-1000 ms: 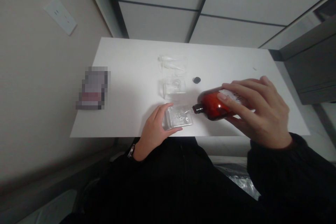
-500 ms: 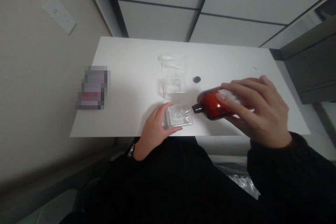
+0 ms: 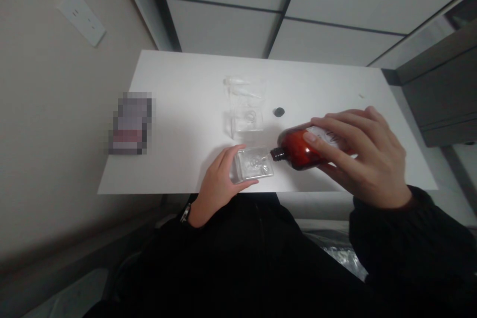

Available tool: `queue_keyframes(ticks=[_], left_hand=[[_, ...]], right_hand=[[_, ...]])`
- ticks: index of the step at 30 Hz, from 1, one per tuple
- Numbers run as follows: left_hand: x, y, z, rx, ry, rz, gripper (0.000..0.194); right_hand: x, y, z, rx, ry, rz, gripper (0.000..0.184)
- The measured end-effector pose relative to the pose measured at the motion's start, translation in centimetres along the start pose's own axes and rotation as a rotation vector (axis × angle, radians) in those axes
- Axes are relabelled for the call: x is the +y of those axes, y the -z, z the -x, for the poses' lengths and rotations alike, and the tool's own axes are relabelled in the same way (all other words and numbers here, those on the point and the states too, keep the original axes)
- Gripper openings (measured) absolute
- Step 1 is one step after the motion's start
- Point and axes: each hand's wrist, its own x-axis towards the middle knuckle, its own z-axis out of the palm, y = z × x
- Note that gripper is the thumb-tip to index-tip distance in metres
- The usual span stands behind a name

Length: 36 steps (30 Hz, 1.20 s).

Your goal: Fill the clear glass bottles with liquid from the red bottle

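Red bottle (image 3: 298, 148) tipped toward a clear box (image 3: 255, 165), one hand on each

At the near edge of the white table (image 3: 179, 94), right of the middle, the red bottle hangs tilted well over, its black neck (image 3: 278, 154) aimed left at the right side of the clear box. A clear glint at the opening looks like liquid running out, which would explain the slant. Whether neck and box touch, I cannot tell.

The right hand (image 3: 367, 159) grasps the bottle around its body, partly covering the white label (image 3: 325, 135). Gripping it there, well back from the neck, probably gives control over the tilt and leaves the opening unobstructed.

The left hand (image 3: 219, 179) clasps the box from its left, with fingers on the far side and thumb along the near one. That hold seems meant to steady it, and it leaves the right side open to the bottle. Bright swirls show inside the box; what they are is too unclear to say.

Just beyond lies a second clear box (image 3: 248, 121), and beyond that are some clear slender pieces (image 3: 244, 87), roughly in line with the first; perhaps they are set there to be within reach yet out of the way. Far of the bottle's neck sits a dark round disc (image 3: 278, 112), probably the bottle's cap, laid aside because the neck is uncovered. A pixelated object (image 3: 130, 123) lies at the left edge, well apart from both hands.
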Motion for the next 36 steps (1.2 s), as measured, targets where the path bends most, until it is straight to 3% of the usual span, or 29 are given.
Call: queue_keyframes(ticks=[18,30,36], left_hand=[[0.16,-0.05,-0.01,0.002,0.006,0.008,0.076],[0.27,0.06,0.03,-0.002,0.005,0.010,0.076],[0.49,-0.16,0.02,0.001,0.045,0.040,0.082]], right_hand=[[0.18,0.06,0.10,-0.073,-0.180,-0.207,0.053],[0.23,0.18,0.02,0.000,-0.040,-0.076,0.066],[0.06,-0.65,0.47,-0.023,-0.116,-0.150,0.068]])
